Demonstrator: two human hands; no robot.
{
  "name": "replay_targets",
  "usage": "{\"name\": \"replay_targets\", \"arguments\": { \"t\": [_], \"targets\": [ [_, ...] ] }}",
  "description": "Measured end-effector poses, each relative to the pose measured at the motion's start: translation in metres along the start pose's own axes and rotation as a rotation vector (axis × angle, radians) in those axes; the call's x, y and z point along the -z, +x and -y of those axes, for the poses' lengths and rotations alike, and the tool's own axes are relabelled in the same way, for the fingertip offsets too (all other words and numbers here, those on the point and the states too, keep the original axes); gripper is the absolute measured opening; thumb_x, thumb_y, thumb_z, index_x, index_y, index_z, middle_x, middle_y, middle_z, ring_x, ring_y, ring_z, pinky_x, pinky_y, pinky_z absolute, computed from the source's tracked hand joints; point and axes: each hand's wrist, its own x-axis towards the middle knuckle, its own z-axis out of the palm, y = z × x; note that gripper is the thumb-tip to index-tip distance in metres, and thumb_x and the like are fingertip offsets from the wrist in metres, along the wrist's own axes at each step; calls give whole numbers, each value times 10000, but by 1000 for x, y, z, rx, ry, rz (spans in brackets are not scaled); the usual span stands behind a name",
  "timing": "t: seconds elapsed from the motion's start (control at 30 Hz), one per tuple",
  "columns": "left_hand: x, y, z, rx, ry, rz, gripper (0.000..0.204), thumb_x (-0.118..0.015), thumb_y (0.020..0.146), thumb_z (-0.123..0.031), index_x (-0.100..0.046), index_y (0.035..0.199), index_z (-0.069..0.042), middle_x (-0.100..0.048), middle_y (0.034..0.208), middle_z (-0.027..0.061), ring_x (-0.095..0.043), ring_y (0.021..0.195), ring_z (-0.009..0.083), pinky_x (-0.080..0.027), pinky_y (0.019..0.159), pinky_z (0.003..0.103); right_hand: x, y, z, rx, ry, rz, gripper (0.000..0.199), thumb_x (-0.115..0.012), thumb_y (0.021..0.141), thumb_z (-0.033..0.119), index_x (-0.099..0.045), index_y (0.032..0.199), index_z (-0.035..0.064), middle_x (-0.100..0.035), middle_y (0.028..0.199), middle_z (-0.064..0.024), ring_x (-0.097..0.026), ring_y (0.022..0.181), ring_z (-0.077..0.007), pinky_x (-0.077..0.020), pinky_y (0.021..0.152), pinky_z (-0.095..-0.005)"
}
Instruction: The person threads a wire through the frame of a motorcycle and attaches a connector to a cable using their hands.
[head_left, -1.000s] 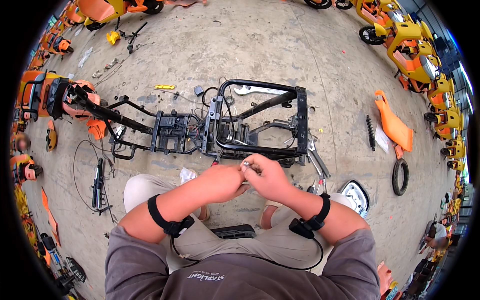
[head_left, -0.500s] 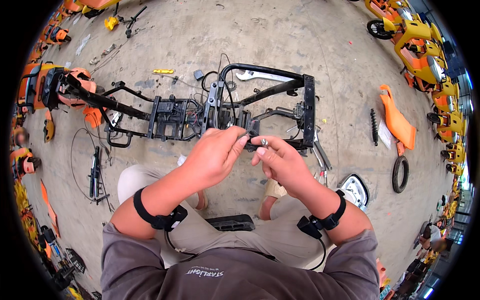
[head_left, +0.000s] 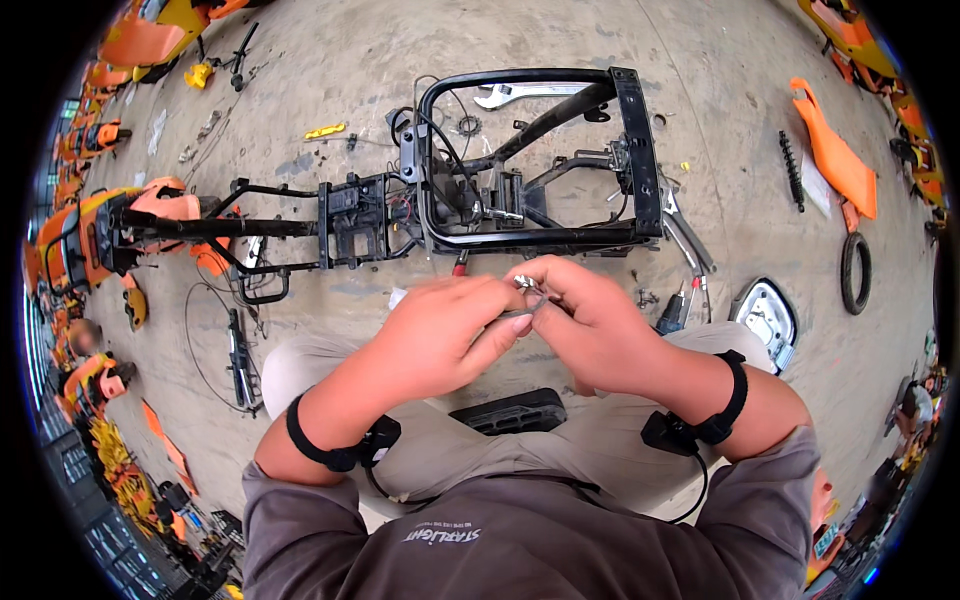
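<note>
My left hand (head_left: 430, 335) is closed, thumb and forefinger pinching a thin grey strip-like piece (head_left: 516, 313). My right hand (head_left: 598, 330) meets it fingertip to fingertip, also closed. A small shiny silver metal fitting (head_left: 523, 282) shows at the right forefinger; its exact kind is too small to tell. Whether strip and fitting are joined is hidden by the fingers. Just beyond both hands lies a black scooter frame (head_left: 640, 150) on the concrete floor, apart from them. A red-handled tool (head_left: 460, 265) shows partly between my left hand and the frame.
A large adjustable wrench (head_left: 530, 92) lies behind the frame. Right of it are a power drill (head_left: 672, 315), a silver-rimmed cover (head_left: 768, 315), a shock absorber (head_left: 791, 170), an orange panel (head_left: 835, 150) and a tyre (head_left: 856, 273). A black shock-like part (head_left: 238, 360) and cables lie left.
Both hands have drawn nearer to my body and closer together, away from the frame. The view has shifted, so the frame appears higher. The silver fitting stays at the right fingertips.
</note>
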Motion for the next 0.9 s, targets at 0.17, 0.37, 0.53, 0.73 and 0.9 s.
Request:
{"name": "replay_targets", "arguments": {
  "t": [0.17,0.37,0.53,0.73,0.9],
  "targets": [
    [-5,2,8,79,81,127,167,-683,895,-175,-592,995,-77,-628,797,112,-618,714,356,-490,632,445,-1,9,-19,18,-21,-45,198,-493,991,38,-562,1173,-1,-693,945,-145,-687,819,-214,-514,715,-347],
    [-4,4,7,55,39,60,177,-710,849,-132,-594,969,-74,-628,772,125,-610,702,356,-486,618,436,-1,7,-23,177,-19,-70,204,-502,983,97,-560,1151,-2,-680,871,-176,-684,766,-291,-505,691,-399],
    [-6,5,6,107,44,89,145,-700,867,-129,-596,950,-71,-625,758,128,-603,696,360,-488,625,433,1,5,-23,110,-95,-47,230,-526,960,129,-554,1150,2,-669,815,-197,-666,745,-362,-497,669,-436],
    [-8,8,6,90,50,80,118,-669,925,-151,-589,939,-65,-627,762,132,-607,705,368,-492,638,439,0,5,-27,163,-111,-79,256,-545,932,133,-533,1151,0,-664,806,-217,-669,748,-390,-490,655,-468],
    [-8,9,7,80,43,83,121,-663,934,-157,-587,940,-63,-635,781,136,-617,722,374,-504,669,440,-2,5,-31,192,-95,-77,237,-541,929,129,-517,1127,2,-658,793,-223,-647,734,-424,-475,654,-498]
  ]
}}
